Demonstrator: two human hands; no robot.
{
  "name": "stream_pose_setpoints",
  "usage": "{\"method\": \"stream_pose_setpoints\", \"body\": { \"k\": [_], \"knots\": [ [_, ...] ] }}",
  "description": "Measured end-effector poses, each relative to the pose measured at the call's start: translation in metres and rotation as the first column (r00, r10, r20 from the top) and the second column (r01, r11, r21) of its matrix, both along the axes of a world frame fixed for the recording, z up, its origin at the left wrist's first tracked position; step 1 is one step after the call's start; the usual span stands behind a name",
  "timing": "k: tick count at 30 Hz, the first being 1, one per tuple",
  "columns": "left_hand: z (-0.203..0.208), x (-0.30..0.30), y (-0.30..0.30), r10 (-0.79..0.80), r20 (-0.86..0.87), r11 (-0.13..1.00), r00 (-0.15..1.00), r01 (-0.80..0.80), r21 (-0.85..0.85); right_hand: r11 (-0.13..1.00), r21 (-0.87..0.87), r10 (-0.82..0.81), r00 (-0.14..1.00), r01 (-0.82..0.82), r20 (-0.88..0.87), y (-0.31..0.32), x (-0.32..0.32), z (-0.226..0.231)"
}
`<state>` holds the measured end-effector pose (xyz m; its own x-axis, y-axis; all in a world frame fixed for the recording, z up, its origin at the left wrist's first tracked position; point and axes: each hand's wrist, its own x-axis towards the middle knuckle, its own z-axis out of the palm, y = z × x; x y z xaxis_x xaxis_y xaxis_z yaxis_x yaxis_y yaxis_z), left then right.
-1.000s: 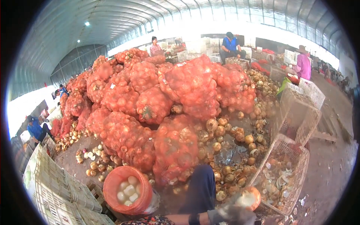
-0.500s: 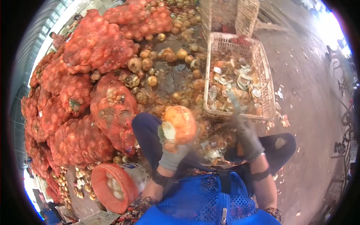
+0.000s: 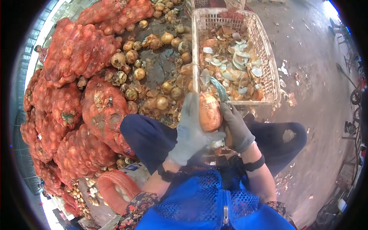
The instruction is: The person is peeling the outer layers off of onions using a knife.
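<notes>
In front of my lap, a large orange-brown onion [image 3: 210,112] is held between my two grey-gloved hands. My left hand [image 3: 187,128] cradles its left side, with the fingers stretched up along it and the thumb beneath. On the other side, my right hand [image 3: 236,128] is closed around a thin, curved blue-green knife [image 3: 219,87], which sticks up past the onion's top right. Its handle is hidden in the glove. Just beyond my hands stands a whitish plastic crate [image 3: 273,82] holding loose peels and skins [image 3: 240,61].
Red mesh sacks [image 3: 76,50] full of onions are piled on the left. Loose onions [image 3: 132,56] and skins lie on the floor between sacks and crate. An orange-red bucket [image 3: 115,180] with pale contents lies tilted near my left knee. Scattered peels dot the concrete floor [image 3: 320,76].
My right hand has come in from the right, with the knife, to the onion. My left hand and the onion have moved rightward to meet it. The whole view has shifted.
</notes>
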<state>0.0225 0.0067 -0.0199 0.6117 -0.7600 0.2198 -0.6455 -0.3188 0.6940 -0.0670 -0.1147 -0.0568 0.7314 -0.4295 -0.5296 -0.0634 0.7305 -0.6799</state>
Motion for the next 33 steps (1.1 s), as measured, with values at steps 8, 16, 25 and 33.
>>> {"method": "stream_pose_setpoints", "body": {
  "k": [8, 16, 25, 33],
  "knots": [
    [-0.046, 0.016, -0.003, -0.175, -0.927, 0.822, 0.332, -0.469, -0.323, 0.996, -0.078, -0.045, 0.996, 0.039, -0.077, -0.016, -0.017, 0.021],
    [-0.049, 0.016, -0.007, -0.135, -0.889, 0.848, 0.437, -0.413, -0.332, 0.442, -0.809, 0.142, 0.921, -0.388, -0.364, 0.007, -0.034, 0.023],
    [-0.047, 0.012, -0.011, -0.108, -0.900, 0.847, 0.421, -0.436, -0.305, 0.470, -0.746, 0.093, 0.867, -0.471, -0.489, 0.007, -0.030, 0.027],
    [-0.053, 0.015, -0.009, -0.093, -0.910, 0.837, 0.403, -0.463, -0.291, 0.374, -0.766, 0.131, 0.847, -0.523, -0.515, 0.005, -0.029, 0.036]
  ]
}}
